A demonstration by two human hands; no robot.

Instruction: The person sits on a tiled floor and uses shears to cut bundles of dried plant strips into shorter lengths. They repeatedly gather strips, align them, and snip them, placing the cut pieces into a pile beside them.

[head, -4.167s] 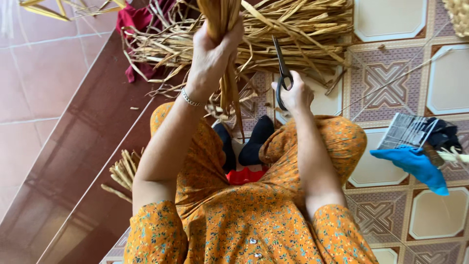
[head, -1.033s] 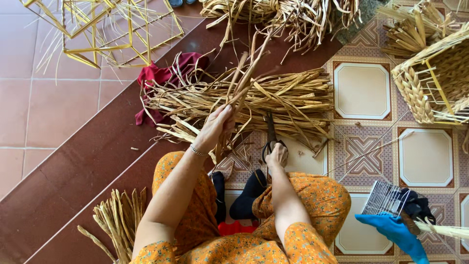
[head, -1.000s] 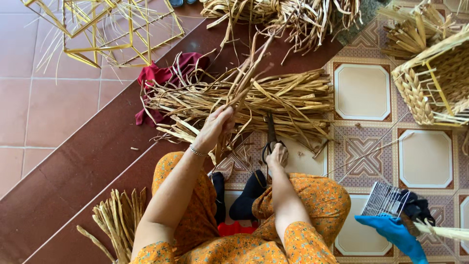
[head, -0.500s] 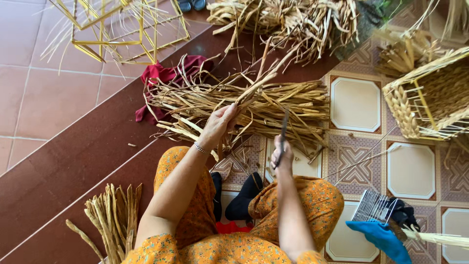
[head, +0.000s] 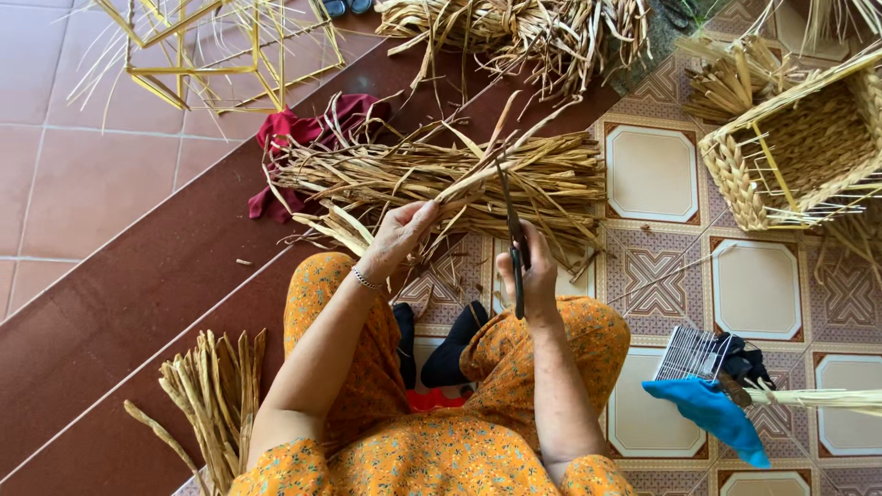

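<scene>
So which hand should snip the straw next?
Probably the right hand. It holds the scissors, with the blades pointing up at the dried straw strands. The left hand is busy gripping those strands, so it looks better placed to keep them steady.

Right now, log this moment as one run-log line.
left hand: gripping dried straw strands | right hand: holding scissors, blades up at strands | bundle of dried straw: on floor ahead

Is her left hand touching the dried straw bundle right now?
Touching. The head view shows the left hand with its fingers closed around strands pulled from the dried straw bundle. The right hand holds scissors beside it.
</scene>
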